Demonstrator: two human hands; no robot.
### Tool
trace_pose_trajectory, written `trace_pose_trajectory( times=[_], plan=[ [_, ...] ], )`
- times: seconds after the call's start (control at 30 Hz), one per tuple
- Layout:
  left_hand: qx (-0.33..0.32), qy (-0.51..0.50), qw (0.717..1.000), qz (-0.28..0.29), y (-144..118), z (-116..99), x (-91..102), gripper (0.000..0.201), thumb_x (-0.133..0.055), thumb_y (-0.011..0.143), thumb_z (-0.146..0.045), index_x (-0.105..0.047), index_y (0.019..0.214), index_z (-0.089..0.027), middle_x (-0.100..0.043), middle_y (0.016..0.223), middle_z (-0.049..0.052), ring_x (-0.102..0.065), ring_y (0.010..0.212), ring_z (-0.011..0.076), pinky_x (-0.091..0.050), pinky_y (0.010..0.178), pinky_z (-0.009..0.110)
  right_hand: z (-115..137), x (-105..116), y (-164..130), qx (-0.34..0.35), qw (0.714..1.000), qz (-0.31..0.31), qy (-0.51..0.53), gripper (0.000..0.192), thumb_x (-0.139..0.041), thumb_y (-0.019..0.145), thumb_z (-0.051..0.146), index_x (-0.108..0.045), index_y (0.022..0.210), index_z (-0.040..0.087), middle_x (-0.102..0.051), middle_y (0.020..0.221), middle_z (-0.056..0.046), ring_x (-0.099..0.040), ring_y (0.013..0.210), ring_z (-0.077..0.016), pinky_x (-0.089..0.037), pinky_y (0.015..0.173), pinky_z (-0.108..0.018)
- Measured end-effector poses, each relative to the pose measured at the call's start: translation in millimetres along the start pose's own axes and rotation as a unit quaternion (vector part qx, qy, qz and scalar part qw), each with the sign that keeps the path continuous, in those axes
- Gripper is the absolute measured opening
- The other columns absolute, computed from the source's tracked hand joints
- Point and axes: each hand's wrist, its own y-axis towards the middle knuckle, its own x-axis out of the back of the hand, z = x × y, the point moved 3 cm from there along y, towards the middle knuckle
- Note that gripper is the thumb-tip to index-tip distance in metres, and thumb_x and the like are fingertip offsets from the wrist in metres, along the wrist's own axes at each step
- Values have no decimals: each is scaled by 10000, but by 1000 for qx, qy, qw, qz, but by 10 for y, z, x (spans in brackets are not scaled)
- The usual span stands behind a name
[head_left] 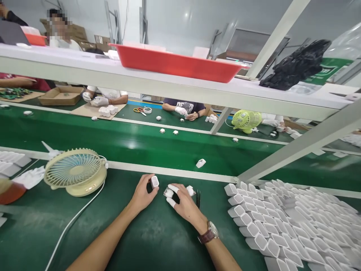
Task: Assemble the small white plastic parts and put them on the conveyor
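Note:
My left hand [144, 192] is closed round a small white plastic housing [155, 182], its open end turned up towards me. Just to the right, my right hand [184, 203], with white finger cots on two fingers, has a small white part with a clear edge [168, 193] between its fingertips, low over the green table. A second white part [190, 191] lies beyond the knuckles, partly covered by the hand. Dark tweezers [198, 198] lie beside it. A watch [210, 232] is on my right wrist.
Rows of white housings [267, 226] fill the right side. A yellow fan [76, 171] with a white cable stands left. Past the ledge, a green belt [135, 145] carries a white housing [200, 163] and small parts. Co-workers sit opposite; overhead, a shelf holds a red tray [177, 64].

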Motion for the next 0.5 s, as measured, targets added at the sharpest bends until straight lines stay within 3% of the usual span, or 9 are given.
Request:
trace_pose_trajectory(
  times=[0.2,0.33,0.5],
  plan=[
    [-20,11,1000,15,-4,-51,18,428,-640,852,-161,-588,1266,-253,-648,1207,84,-672,1125,251,-566,988,426,-23,11,-96,-19,999,-33,-25,521,-704,926,301,-524,1411,238,-668,1262,-133,-627,1204,-321,-536,1021,-549],
    [-48,19,998,36,-11,-98,25,393,-624,872,-156,-586,1252,-250,-640,1250,101,-658,1181,259,-551,1032,442,2,-70,-125,-22,998,-47,-33,402,-598,959,199,-567,1359,218,-691,1129,-121,-655,1102,-312,-563,965,-530],
    [-70,27,995,63,-22,-142,14,396,-606,900,-153,-574,1280,-259,-646,1284,111,-657,1205,262,-545,1056,455,37,14,-130,-35,993,-105,50,464,-512,955,144,-531,1405,254,-650,1242,-119,-661,1130,-266,-567,988,-461]
  ],
)
